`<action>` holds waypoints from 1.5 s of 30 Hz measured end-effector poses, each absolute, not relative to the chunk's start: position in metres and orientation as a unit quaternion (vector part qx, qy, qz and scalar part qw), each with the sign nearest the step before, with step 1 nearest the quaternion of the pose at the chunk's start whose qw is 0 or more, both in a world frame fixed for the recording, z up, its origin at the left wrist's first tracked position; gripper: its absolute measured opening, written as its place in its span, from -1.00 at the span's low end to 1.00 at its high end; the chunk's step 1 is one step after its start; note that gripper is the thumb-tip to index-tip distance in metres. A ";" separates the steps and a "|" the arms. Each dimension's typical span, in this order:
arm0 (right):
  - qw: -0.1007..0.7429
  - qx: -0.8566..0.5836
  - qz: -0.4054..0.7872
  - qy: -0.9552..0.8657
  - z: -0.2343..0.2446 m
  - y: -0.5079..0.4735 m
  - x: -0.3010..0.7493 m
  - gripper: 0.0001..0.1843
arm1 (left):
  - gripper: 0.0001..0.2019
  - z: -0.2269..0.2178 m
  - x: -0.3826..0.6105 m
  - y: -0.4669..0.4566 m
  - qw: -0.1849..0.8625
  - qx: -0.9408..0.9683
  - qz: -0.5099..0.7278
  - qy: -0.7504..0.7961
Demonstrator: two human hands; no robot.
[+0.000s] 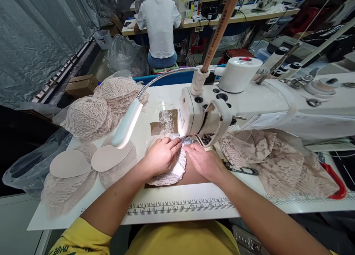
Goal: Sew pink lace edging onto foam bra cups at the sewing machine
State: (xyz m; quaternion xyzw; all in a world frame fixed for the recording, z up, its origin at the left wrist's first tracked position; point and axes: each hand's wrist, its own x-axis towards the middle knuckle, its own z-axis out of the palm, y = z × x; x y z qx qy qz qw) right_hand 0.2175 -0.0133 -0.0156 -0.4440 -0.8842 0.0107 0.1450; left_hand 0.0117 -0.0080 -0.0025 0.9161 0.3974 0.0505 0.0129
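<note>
My left hand lies on a pale lace piece, fingers curled and pressing it toward the needle of a white sewing machine. My right hand rests flat beside it, fingertips at the presser foot, holding the same lace down. The needle area is partly hidden by the machine head.
A pile of lace pieces and two beige foam cups lie left. A gooseneck lamp hangs over the table. More lace, black snips and a red-handled tool lie right. A person in white sits behind.
</note>
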 end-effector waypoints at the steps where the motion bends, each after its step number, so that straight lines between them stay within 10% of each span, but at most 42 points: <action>1: 0.150 -0.444 0.010 -0.883 -0.016 -0.014 0.218 -0.62 | -0.56 -0.003 0.011 -0.007 0.011 0.915 0.051 0.399; 15: 0.176 -0.290 0.126 -0.932 -0.010 -0.030 0.218 -0.75 | -0.69 0.040 -0.023 -0.010 -0.045 0.742 -0.056 0.666; 21: 0.168 -0.279 0.140 -0.935 -0.011 -0.033 0.219 -0.79 | -0.71 0.035 -0.040 -0.016 0.155 0.714 0.030 0.682; 28: 0.171 -0.283 0.142 -0.933 -0.009 -0.032 0.221 -0.77 | -0.48 0.022 -0.024 -0.026 0.639 0.418 0.326 0.557; 45: 0.150 -0.411 0.030 -0.899 -0.015 -0.019 0.222 -0.69 | -0.69 0.018 -0.020 -0.016 0.709 0.407 0.281 0.503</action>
